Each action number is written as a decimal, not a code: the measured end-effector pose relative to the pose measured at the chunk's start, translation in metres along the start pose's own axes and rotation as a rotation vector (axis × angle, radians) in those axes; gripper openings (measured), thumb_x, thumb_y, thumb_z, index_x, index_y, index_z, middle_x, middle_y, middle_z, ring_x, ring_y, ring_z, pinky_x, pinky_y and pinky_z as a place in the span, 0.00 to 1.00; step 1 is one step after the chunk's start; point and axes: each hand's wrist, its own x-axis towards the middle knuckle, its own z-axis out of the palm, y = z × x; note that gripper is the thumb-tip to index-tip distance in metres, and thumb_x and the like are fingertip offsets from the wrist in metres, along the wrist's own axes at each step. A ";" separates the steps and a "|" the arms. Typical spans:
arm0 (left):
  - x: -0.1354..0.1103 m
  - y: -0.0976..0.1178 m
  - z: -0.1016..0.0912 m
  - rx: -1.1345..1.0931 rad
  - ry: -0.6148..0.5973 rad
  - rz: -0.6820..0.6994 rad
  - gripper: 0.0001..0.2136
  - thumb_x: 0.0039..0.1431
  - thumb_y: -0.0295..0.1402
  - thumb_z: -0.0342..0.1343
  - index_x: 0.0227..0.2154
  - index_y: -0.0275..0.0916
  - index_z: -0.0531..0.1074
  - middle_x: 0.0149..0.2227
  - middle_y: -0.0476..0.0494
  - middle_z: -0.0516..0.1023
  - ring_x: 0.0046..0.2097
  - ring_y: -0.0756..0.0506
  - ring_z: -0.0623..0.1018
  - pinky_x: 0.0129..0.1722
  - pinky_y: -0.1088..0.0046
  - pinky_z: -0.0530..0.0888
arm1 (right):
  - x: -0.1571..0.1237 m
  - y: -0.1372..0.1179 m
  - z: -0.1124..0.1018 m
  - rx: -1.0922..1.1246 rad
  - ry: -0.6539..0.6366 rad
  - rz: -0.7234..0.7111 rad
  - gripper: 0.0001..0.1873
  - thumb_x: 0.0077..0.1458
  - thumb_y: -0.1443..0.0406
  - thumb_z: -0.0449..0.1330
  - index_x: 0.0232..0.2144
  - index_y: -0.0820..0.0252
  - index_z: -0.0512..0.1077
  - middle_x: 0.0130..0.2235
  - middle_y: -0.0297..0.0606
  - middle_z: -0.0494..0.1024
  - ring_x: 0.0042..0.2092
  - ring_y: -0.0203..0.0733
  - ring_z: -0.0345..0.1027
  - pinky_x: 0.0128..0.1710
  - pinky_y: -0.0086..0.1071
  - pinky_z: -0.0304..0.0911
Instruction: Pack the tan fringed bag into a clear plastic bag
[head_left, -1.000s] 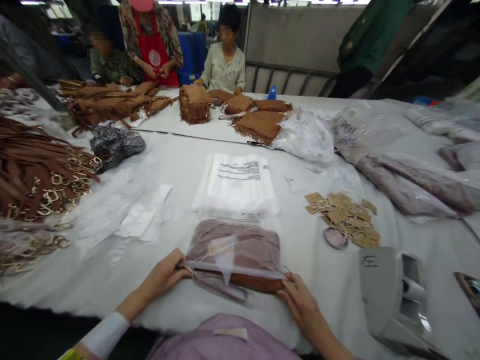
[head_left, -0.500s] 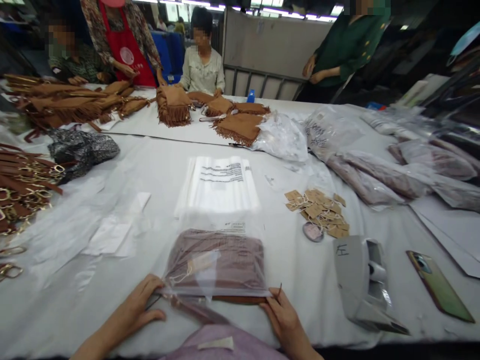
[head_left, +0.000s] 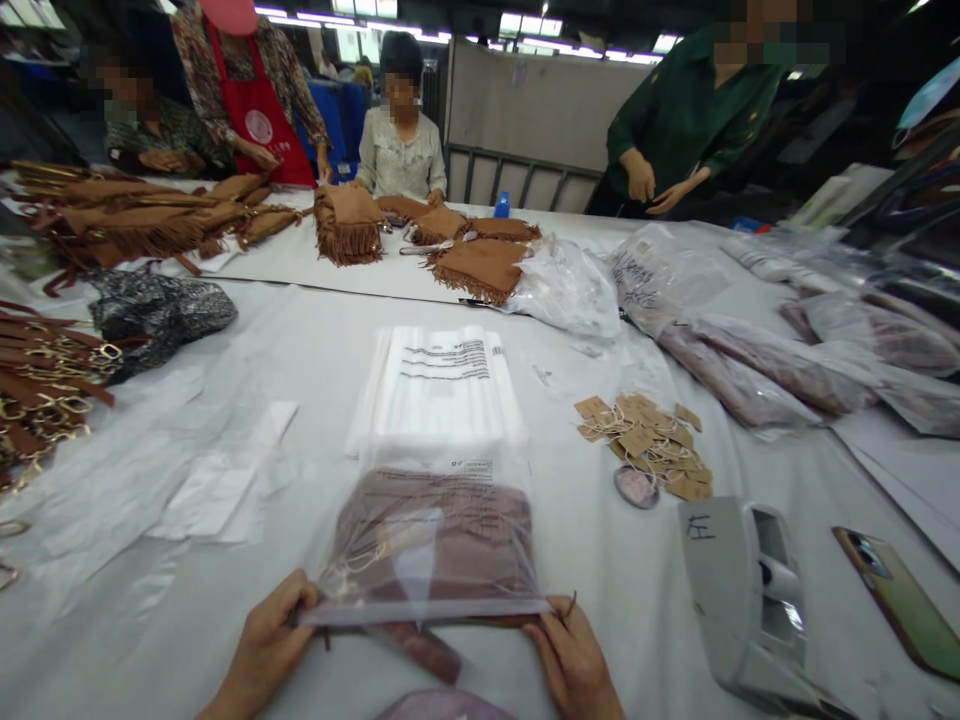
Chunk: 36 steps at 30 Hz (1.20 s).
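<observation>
A brown bag [head_left: 472, 535] lies inside a clear plastic bag [head_left: 442, 607] on the table right in front of me. Through the plastic I see a tag on a white string and a white slip. My left hand [head_left: 274, 630] is closed on the left corner of the plastic bag's near edge. At the opposite corner, my right hand [head_left: 574, 650] pinches the same edge, which is stretched straight between the two. A brown strap [head_left: 420, 650] sticks out below that edge. Beyond it lies a stack of printed clear bags [head_left: 442, 390].
Brown paper tags [head_left: 652, 440], a grey tape dispenser [head_left: 735, 600] and a phone [head_left: 900, 600] lie to the right. Straps with metal clasps [head_left: 45, 390] are at left. Fringed brown bags [head_left: 480, 265] and several people are across the table; wrapped bags [head_left: 750, 365] lie far right.
My left hand has gone from loosely spread fingers to a closed grip on the plastic bag's corner. The bag's near edge is now pulled straighter, and the strap's end shows more plainly.
</observation>
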 end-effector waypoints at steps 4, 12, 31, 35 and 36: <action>-0.020 0.001 0.000 -0.008 0.024 -0.041 0.10 0.56 0.31 0.52 0.22 0.42 0.59 0.22 0.55 0.64 0.25 0.51 0.68 0.26 0.79 0.66 | -0.011 -0.006 -0.008 0.004 -0.025 0.009 0.06 0.59 0.70 0.54 0.38 0.59 0.70 0.36 0.42 0.73 0.38 0.42 0.70 0.38 0.35 0.71; 0.040 0.031 0.006 0.000 0.210 -0.277 0.08 0.48 0.33 0.52 0.18 0.41 0.60 0.17 0.57 0.62 0.23 0.50 0.65 0.24 0.78 0.61 | 0.058 -0.001 0.010 -0.052 0.136 0.034 0.13 0.62 0.68 0.49 0.27 0.57 0.69 0.26 0.34 0.67 0.29 0.37 0.65 0.30 0.30 0.66; -0.013 0.040 -0.008 -0.106 0.453 -0.355 0.05 0.48 0.36 0.54 0.26 0.41 0.67 0.24 0.54 0.66 0.28 0.49 0.68 0.30 0.74 0.64 | 0.016 -0.012 0.001 -0.191 0.177 -0.177 0.08 0.60 0.67 0.55 0.40 0.60 0.72 0.33 0.39 0.76 0.36 0.41 0.69 0.39 0.35 0.67; -0.027 0.039 0.000 -0.135 0.512 -0.437 0.10 0.49 0.41 0.56 0.25 0.41 0.65 0.20 0.57 0.59 0.23 0.50 0.63 0.26 0.75 0.62 | 0.001 -0.021 -0.003 -0.150 0.137 -0.179 0.08 0.61 0.68 0.53 0.37 0.60 0.72 0.30 0.37 0.74 0.33 0.38 0.68 0.34 0.32 0.67; -0.031 0.039 0.002 -0.145 0.517 -0.449 0.11 0.49 0.43 0.57 0.26 0.41 0.65 0.20 0.58 0.58 0.23 0.50 0.63 0.26 0.75 0.63 | -0.003 -0.025 -0.002 -0.136 0.146 -0.159 0.09 0.62 0.68 0.52 0.38 0.60 0.72 0.30 0.37 0.73 0.32 0.37 0.68 0.33 0.30 0.67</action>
